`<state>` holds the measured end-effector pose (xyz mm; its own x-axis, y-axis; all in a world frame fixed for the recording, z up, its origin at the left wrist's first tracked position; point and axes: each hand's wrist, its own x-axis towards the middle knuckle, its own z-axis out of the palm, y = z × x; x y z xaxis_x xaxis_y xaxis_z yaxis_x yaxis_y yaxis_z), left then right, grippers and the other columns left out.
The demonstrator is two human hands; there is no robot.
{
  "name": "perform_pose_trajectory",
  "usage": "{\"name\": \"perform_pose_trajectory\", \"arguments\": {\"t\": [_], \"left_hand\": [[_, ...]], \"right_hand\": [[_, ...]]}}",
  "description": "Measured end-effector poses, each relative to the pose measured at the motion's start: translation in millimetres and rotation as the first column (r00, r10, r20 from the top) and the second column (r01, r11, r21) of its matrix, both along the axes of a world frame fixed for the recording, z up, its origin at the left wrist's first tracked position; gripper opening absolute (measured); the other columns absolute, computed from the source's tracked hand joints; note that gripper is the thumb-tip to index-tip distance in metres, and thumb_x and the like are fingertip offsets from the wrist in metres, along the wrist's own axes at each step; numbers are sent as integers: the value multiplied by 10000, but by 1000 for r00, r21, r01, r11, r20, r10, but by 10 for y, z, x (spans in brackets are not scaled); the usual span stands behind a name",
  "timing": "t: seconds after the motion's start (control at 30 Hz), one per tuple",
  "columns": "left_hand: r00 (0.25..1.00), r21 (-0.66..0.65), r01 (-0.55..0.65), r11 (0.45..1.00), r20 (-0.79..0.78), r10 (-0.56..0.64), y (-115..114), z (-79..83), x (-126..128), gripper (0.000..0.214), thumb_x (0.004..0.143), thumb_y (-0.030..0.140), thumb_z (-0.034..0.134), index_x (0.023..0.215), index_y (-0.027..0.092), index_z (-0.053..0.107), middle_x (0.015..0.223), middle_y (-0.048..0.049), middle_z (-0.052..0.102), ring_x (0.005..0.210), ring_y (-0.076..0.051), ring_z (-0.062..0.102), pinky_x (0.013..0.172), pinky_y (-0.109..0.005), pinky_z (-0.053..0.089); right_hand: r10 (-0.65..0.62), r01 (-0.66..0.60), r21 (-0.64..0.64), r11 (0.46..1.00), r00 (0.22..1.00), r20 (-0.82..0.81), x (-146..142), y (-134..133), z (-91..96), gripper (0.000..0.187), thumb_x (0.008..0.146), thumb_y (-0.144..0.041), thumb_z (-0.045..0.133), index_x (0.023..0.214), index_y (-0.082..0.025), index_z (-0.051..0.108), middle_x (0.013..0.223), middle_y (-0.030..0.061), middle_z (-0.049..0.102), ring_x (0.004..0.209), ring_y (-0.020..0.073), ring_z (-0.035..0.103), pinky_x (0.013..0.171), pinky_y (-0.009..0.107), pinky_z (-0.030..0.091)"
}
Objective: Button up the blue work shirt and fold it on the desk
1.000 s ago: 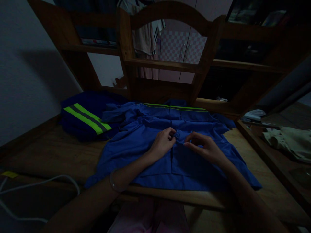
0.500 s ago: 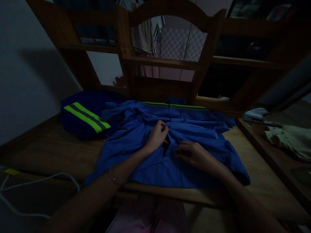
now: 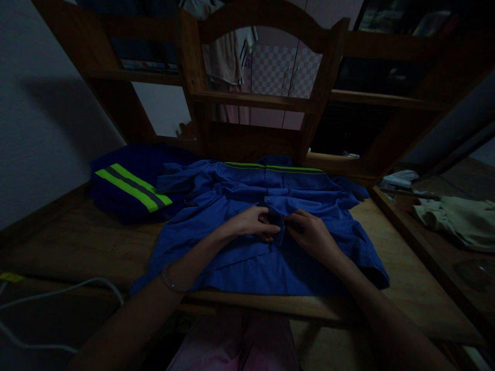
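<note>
A blue work shirt with a thin yellow-green strip across its upper part lies spread on the wooden desk. My left hand is at the front opening, its thumb and fingers closed about one edge of the cloth. On the other side of the gap, my right hand pinches the facing edge of the placket. The edges stand slightly raised, with a dark gap between them. Just above the hands a small button or snap shows on the placket. Dim light hides the fingertips' details.
A folded dark blue garment with a wide reflective band lies at the left. Wooden shelving rises behind the shirt. A pale cloth rests on the right-hand surface, and a white cable loops at lower left.
My left hand has moved down and right from the upper button to the gap. My right hand has moved up and now grips the placket edge. The view has shifted slightly.
</note>
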<state>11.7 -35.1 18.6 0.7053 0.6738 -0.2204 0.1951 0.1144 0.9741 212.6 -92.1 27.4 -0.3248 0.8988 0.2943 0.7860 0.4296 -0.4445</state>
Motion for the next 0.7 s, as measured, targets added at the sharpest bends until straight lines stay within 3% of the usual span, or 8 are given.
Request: {"name": "perform_pose_trajectory", "arguments": {"t": [0.17,0.3,0.4,0.5,0.7], "left_hand": [[999,38,-38,999,19,38,-4,-14,37,517,654,453,703,1035,143,543,798,-49,618,671,-157,626,572,-265,521],[988,48,-66,997,142,58,20,-72,49,481,663,328,722,1065,146,533,818,-37,607,659,-122,604,545,-201,476],[964,-71,-97,993,243,112,35,-107,66,505,614,205,759,1061,144,531,873,-51,620,736,-138,617,635,-231,488],[934,-200,-162,966,284,215,40,-112,89,574,556,139,790,1066,137,526,920,-79,631,787,-167,627,696,-286,499],[902,-347,-179,921,315,294,45,-90,101,559,530,70,799,1028,109,547,938,-101,641,799,-167,636,756,-302,497]], "right_hand": [[39,-38,12,999,997,-62,-27,-43,47,195,821,-274,598,1011,-227,598,941,28,564,729,139,558,640,242,433],[96,-88,61,994,986,-138,-72,-63,105,293,788,-339,654,1047,-225,577,1003,39,556,897,179,557,767,280,448],[116,-99,103,990,978,-174,-87,-63,145,357,764,-321,685,1083,-224,558,1031,49,542,955,192,540,813,296,446],[130,-114,108,988,979,-157,-71,-66,167,372,757,-304,694,1089,-222,548,970,44,539,887,181,546,758,287,461],[210,-214,110,971,977,48,-7,-49,115,299,760,-237,680,1038,-235,568,997,51,535,935,209,523,786,324,462]]}}
